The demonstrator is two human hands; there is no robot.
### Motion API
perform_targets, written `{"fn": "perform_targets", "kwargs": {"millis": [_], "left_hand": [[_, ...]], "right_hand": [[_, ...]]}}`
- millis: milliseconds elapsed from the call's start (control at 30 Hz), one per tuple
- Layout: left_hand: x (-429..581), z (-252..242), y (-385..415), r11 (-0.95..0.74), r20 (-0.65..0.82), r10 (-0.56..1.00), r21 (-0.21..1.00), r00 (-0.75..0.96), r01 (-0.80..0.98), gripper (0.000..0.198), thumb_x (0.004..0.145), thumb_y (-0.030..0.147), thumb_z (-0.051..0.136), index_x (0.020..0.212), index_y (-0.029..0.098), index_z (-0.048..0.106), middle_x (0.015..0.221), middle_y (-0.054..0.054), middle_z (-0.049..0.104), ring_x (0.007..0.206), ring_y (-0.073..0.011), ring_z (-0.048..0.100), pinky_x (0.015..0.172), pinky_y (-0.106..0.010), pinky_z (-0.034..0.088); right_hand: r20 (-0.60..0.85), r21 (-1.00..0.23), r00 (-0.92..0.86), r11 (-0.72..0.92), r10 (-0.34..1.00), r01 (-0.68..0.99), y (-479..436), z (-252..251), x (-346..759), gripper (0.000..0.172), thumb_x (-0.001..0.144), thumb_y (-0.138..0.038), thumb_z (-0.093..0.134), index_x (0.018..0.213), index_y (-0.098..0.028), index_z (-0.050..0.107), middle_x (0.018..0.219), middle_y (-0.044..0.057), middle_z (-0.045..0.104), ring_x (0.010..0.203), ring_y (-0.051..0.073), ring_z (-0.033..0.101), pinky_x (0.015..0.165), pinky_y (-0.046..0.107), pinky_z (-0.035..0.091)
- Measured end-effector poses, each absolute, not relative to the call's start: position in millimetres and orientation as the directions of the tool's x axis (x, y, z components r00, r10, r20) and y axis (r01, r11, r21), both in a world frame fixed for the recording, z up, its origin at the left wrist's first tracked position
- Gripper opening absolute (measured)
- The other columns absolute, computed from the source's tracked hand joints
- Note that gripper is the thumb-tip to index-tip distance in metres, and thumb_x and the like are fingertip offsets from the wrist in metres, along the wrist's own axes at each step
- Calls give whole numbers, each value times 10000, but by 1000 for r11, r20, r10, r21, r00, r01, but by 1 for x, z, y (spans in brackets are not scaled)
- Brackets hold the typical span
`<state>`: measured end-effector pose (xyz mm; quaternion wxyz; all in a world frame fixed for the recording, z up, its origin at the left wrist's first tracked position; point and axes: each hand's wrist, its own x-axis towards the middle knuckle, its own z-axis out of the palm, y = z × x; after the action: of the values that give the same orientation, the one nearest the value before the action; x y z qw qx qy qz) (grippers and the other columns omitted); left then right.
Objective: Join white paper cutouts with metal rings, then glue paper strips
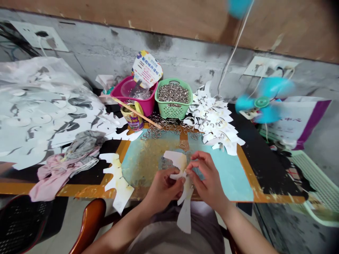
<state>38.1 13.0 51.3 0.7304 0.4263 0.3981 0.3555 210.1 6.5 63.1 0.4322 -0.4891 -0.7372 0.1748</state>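
Note:
A white cut-out piece [184, 217] with scalloped edges and yellowish stains is held above the near edge of the table, its lower end hanging over my lap. My left hand [166, 185] is closed on its middle, thumb and fingers pinching it. On the other side, my right hand [206, 179] has thumb and fingertips pinched together at the piece's edge; any small part between them is too small to make out. A similar white piece [117, 183] lies to the left, partly over the table edge. Loose metal rings [169, 127] are scattered beyond my hands.
A green basket [173, 110] full of metal rings stands beside a pink basket [148, 104]. A tin [134, 120] with a wooden stick [137, 113] is in front. White pieces [217, 121] are piled right, near a blue fan [262, 102]. Cloths [71, 155] lie left.

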Motion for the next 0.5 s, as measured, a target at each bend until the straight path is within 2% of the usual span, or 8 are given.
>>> {"fn": "perform_targets", "kwargs": {"millis": [100,200,300,367,433,500], "left_hand": [[30,43,14,321,-210,864,930,457,-180,377,794,482,729,771,177,508,513,63,454,447,-48,357,436,-161,326],[25,36,12,299,-187,874,934,449,-194,368,791,491,738,814,172,557,518,60,445,445,-51,350,429,-163,300],[24,36,9,284,-142,885,920,442,-272,425,760,558,744,790,161,594,546,41,473,469,-58,376,447,-168,320],[25,39,8,235,-89,904,921,417,-312,476,730,609,745,787,152,624,609,10,533,528,-80,442,494,-183,376],[27,42,9,212,-97,920,938,379,-275,472,716,601,760,804,155,633,624,8,544,548,-95,474,506,-190,397],[31,47,12,230,-156,924,956,348,-183,409,743,541,763,788,165,608,561,41,482,491,-78,429,457,-176,350]], "right_hand": [[224,-897,-131,257,966,360,9,68,210,91,936,-252,591,857,-211,610,1064,68,604,1043,207,586,897,330,471],[27,-979,-157,57,987,194,10,69,209,98,910,-288,638,854,-209,632,850,16,643,818,159,606,736,266,468],[-13,-998,-81,-9,997,54,10,69,205,119,862,-275,696,841,-205,601,784,-16,609,737,127,571,675,235,439],[-26,-997,-26,-28,999,-71,8,69,201,200,835,-257,723,913,-231,541,774,-47,570,703,111,546,647,221,427],[-46,-985,-23,-49,999,-165,6,70,197,313,831,-249,730,1011,-267,475,770,-72,538,663,98,517,615,208,412],[-43,-979,-49,-52,998,-197,4,71,194,367,846,-247,720,1079,-288,440,769,-81,529,642,88,492,596,198,392]]}}
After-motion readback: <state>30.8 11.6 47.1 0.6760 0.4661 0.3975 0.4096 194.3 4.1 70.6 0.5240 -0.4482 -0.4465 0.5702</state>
